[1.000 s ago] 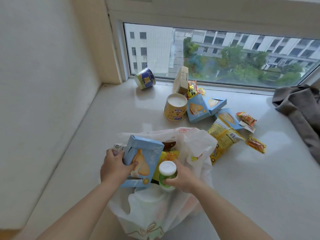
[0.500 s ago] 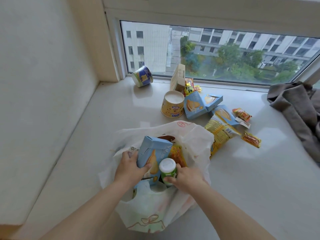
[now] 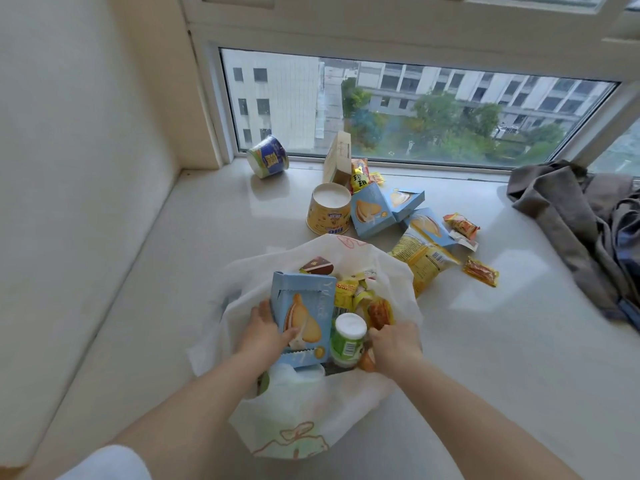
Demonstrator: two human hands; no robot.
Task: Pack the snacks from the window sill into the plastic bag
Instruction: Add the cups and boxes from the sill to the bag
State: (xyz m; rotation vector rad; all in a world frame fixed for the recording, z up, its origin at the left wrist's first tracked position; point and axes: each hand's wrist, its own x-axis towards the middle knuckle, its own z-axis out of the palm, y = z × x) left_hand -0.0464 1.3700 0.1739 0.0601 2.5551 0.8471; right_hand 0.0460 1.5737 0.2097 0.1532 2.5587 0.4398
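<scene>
Blue box [image 3: 302, 318] gripped by left hand [image 3: 264, 329], upright inside plastic bag [image 3: 304, 420], likely to save room. Right hand [image 3: 393, 344] fingers closed on green bottle [image 3: 347, 339] beside box.

Place: a room in a home or dormitory — an upper floor of a building in a built-up area.
Window: a wide pane [image 3: 415, 112] in a white frame, looking down on pale multi-storey blocks and green treetops.
Sill: a deep, pale stone-like window sill [image 3: 502, 341], wide as a bench, meeting a plain cream wall [image 3: 76, 168] on the left.
Clothing: a crumpled grey garment [image 3: 568, 223] heaped at the sill's right end — a lived-in sign.
Food: packaged snacks strewn by the glass, among them a yellow paper tub [image 3: 329, 213], light-blue biscuit boxes [image 3: 372, 213] and a yellow crisp bag [image 3: 420, 261].
</scene>
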